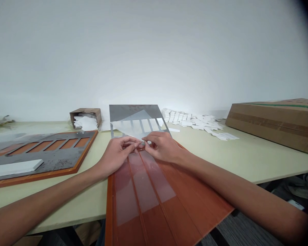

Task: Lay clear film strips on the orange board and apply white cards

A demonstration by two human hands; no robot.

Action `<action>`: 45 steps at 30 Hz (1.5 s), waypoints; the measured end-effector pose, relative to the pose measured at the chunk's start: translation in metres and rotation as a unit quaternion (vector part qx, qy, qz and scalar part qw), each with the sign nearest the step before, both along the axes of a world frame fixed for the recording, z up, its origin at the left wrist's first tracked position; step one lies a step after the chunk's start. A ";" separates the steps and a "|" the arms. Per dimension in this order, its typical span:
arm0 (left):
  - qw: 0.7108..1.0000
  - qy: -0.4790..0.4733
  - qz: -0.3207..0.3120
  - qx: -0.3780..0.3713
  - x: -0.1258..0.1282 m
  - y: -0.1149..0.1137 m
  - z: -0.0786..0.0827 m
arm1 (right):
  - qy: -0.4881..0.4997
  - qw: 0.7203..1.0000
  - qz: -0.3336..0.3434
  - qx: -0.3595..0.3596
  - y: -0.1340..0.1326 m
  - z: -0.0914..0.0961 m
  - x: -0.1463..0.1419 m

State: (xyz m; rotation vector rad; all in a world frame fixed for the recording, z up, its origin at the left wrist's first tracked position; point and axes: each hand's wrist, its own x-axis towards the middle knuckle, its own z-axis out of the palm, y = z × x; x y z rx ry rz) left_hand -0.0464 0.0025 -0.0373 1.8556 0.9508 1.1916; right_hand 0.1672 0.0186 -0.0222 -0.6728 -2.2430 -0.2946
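An orange-brown grooved board [195, 205] lies in front of me and sticks out past the table's near edge. Translucent film pieces [146, 184] lie side by side on it. Over the board's far end, my left hand [120, 152] and my right hand [160, 145] meet with fingertips pinched, on what looks like the edge of a clear plastic film [141, 118]. That film rises to a pointed corner behind the fingers. Beyond them, a grey frame [133, 111] with rectangular cut-outs rests at the board's far end. The exact grip is partly hidden by the fingers.
To the left, another orange board [78, 164] carries a grey slotted frame [64, 155] and a white block [15, 167]. A small carton [99, 118] of white papers stands behind. Loose white paper pieces [202, 123] and a large cardboard box [272, 124] are at right.
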 end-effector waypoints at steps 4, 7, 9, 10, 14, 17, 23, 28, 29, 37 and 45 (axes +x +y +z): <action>0.997 -0.055 -0.029 -0.040 0.000 0.000 0.003 | -0.011 0.999 0.033 -0.007 -0.001 0.002 0.001; 0.995 -0.074 -0.033 -0.056 0.001 0.000 0.007 | 0.006 0.999 0.038 -0.018 -0.004 0.004 0.000; 0.994 -0.087 -0.038 -0.063 0.001 0.000 0.007 | 0.014 0.998 0.043 -0.035 -0.005 0.005 0.000; 0.993 -0.090 -0.044 -0.065 0.001 0.000 0.007 | 0.015 0.998 0.044 -0.043 -0.004 0.004 0.000; 0.995 -0.064 -0.054 -0.045 0.003 -0.003 0.007 | 0.003 0.998 0.037 -0.052 0.001 0.003 0.002; 0.996 -0.034 0.039 0.065 0.002 -0.008 0.010 | -0.016 0.998 0.017 -0.052 0.003 0.003 0.003; 0.958 0.142 0.106 0.228 -0.006 -0.004 0.021 | -0.100 0.993 0.036 -0.055 0.001 0.006 0.002; 0.995 0.063 0.063 0.049 -0.008 0.001 0.019 | -0.105 0.993 0.028 -0.035 0.003 0.008 0.001; 0.998 0.041 0.056 0.011 -0.008 0.002 0.019 | -0.100 0.994 0.027 -0.035 0.004 0.008 0.001; 0.991 -0.031 -0.028 -0.125 -0.012 0.008 0.020 | -0.085 0.996 0.009 -0.017 0.006 0.014 0.008; 0.979 -0.085 -0.110 -0.152 -0.013 0.009 0.017 | -0.017 0.998 -0.016 0.065 0.012 0.011 0.007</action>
